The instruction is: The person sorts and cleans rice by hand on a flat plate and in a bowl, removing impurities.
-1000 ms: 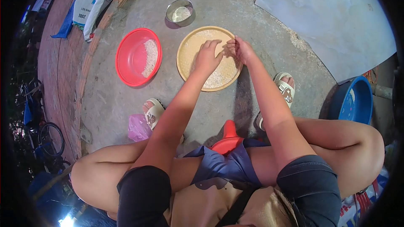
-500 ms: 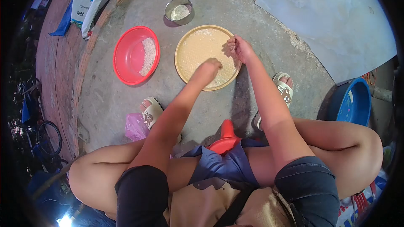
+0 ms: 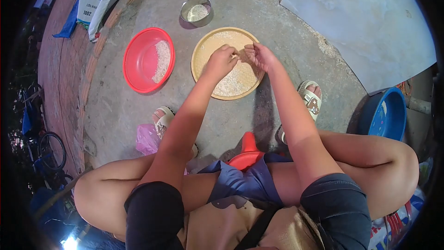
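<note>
A round, shallow yellow tray (image 3: 202,71) lies on the floor in front of me, with pale grains like rice (image 3: 235,83) spread across it. Over its middle, my left hand (image 3: 223,61) has its fingers bent into a pinch; what sits between the fingertips is too small to make out. Facing it, my right hand (image 3: 261,58) is half cupped above the tray's right side, palm turned inward and fingers apart. The two sets of fingertips almost meet.
Left of the tray stands a red basin (image 3: 138,67) holding white grains. Beyond is a round metal container (image 3: 199,22) with pale contents. A blue basin (image 3: 393,118) is at the right, near a large glossy sheet (image 3: 360,23). A pink plastic bag (image 3: 147,139) lies by one foot.
My left hand has risen from the tray's lower middle toward my right hand. The right hand has shifted slightly nearer and its fingers have opened out.
</note>
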A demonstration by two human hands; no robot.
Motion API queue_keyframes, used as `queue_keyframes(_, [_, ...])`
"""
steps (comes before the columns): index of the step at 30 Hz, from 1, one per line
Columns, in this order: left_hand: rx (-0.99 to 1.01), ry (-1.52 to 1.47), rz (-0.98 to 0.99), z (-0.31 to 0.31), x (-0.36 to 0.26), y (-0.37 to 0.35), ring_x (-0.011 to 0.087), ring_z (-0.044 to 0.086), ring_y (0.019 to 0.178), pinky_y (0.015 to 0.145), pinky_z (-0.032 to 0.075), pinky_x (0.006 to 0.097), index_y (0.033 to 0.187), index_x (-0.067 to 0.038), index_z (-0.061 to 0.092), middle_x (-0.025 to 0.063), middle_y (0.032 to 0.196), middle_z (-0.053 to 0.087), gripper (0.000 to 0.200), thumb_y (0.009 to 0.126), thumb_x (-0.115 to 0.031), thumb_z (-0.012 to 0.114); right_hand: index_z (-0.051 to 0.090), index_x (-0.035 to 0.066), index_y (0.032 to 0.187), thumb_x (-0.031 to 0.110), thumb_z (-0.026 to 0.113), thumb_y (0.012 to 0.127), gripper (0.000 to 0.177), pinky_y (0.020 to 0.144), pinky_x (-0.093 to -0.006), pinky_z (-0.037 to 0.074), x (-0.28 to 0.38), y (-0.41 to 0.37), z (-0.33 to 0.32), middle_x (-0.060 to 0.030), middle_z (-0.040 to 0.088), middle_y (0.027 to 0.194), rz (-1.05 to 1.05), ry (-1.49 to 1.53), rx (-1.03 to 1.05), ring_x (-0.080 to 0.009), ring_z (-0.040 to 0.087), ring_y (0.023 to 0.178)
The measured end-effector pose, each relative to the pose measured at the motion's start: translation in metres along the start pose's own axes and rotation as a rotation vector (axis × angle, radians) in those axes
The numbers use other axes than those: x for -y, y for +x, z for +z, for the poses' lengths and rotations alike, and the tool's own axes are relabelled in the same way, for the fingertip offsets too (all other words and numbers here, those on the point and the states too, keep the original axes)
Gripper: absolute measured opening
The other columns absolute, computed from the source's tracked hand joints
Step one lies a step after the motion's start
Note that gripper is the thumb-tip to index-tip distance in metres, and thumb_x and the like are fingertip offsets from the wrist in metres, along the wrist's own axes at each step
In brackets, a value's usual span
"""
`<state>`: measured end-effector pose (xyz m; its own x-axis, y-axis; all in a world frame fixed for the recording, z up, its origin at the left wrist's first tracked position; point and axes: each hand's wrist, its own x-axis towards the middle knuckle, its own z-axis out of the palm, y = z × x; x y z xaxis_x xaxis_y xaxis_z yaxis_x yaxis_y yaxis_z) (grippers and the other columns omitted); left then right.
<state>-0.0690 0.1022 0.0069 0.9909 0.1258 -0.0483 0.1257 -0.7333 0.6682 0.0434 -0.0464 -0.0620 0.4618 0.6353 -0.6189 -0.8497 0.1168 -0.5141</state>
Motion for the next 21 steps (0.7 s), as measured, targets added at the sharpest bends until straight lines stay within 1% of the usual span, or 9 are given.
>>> queue_keyframes(4, [0.135,-0.035,0.096,0.018,0.015,-0.025,0.0269,0.059,0.085,0.074,0.048,0.0338,0.094,-0.005,0.063,0.0115,0.091,0.059,0.022,0.075,-0.016,0.067,0.050,-0.010,0.106,0.023,0.030,0.098,0.039,0.074,-0.0292,0.056,0.000,0.014,-0.018,-0.0176,0.061,0.092,0.027,0.078,0.054,-0.0210,0.063,0.080])
queue_keyframes(6, [0.165,0.022,0.325,0.031,0.014,-0.038,0.0281,0.058,0.086,0.075,0.047,0.0351,0.095,-0.006,0.063,0.0114,0.091,0.057,0.026,0.073,-0.019,0.067,0.050,-0.010,0.106,0.023,0.030,0.098,0.039,0.073,-0.0296,0.056,0.000,0.014,-0.018,-0.0197,0.062,0.094,0.029,0.131,0.082,-0.0228,0.063,0.081])
queue_keyframes(7, [0.194,-0.005,0.327,0.031,0.006,-0.045,0.0291,0.057,0.087,0.075,0.047,0.0359,0.091,-0.005,0.061,0.0111,0.091,0.056,0.022,0.073,-0.016,0.065,0.050,-0.010,0.106,0.023,0.030,0.098,0.039,0.073,-0.0296,0.056,0.001,0.011,-0.014,-0.0197,0.062,0.094,0.031,0.130,0.080,-0.0228,0.063,0.081])
queue_keyframes(10, [0.206,0.053,0.314,0.050,0.009,-0.061,0.0294,0.056,0.086,0.074,0.047,0.0366,0.087,-0.005,0.060,0.0108,0.089,0.055,0.016,0.073,-0.011,0.062,0.050,-0.011,0.107,0.023,0.030,0.098,0.040,0.074,-0.0298,0.056,0.004,0.003,-0.006,-0.0220,0.061,0.096,0.017,0.031,0.010,-0.0245,0.063,0.082])
queue_keyframes(12, [0.187,0.002,0.306,0.053,0.014,-0.061,0.0298,0.057,0.085,0.073,0.047,0.0372,0.082,-0.004,0.058,0.0109,0.086,0.056,0.010,0.072,-0.006,0.059,0.049,-0.011,0.109,0.024,0.029,0.098,0.042,0.074,-0.0304,0.056,0.003,0.006,-0.011,-0.0231,0.061,0.098,0.018,0.064,0.081,-0.0261,0.063,0.084])
queue_keyframes(15, [0.178,-0.036,0.211,0.049,0.022,-0.051,0.0284,0.058,0.082,0.071,0.047,0.0358,0.084,-0.003,0.060,0.0111,0.083,0.058,0.012,0.072,-0.004,0.060,0.049,-0.011,0.111,0.025,0.029,0.098,0.044,0.074,-0.0296,0.055,0.004,0.003,-0.009,-0.0228,0.061,0.100,0.038,0.059,0.104,-0.0260,0.063,0.087])
queue_keyframes(17, [0.071,-0.126,0.001,0.034,0.008,-0.037,0.0264,0.059,0.081,0.069,0.048,0.0339,0.088,-0.003,0.062,0.0113,0.082,0.059,0.015,0.073,-0.004,0.063,0.049,-0.011,0.111,0.026,0.028,0.098,0.044,0.075,-0.0296,0.055,0.005,0.000,-0.005,-0.0224,0.061,0.101,0.046,0.042,0.095,-0.0262,0.063,0.088])
queue_keyframes(19, [0.025,-0.142,-0.009,0.020,-0.011,-0.023,0.0253,0.060,0.081,0.069,0.048,0.0331,0.090,-0.004,0.062,0.0111,0.084,0.059,0.017,0.074,-0.005,0.064,0.049,-0.010,0.111,0.026,0.028,0.098,0.044,0.076,-0.0296,0.055,0.004,0.000,-0.004,-0.0219,0.061,0.102,0.051,0.027,0.086,-0.0264,0.063,0.089])
queue_keyframes(21, [-0.019,-0.159,-0.016,0.010,-0.031,-0.013,0.0242,0.060,0.081,0.068,0.048,0.0324,0.092,-0.004,0.063,0.0109,0.087,0.060,0.018,0.075,-0.007,0.065,0.049,-0.011,0.113,0.027,0.028,0.098,0.045,0.079,-0.0292,0.055,0.001,0.005,-0.010,-0.0217,0.060,0.105,0.094,-0.104,0.173,-0.0264,0.062,0.093])
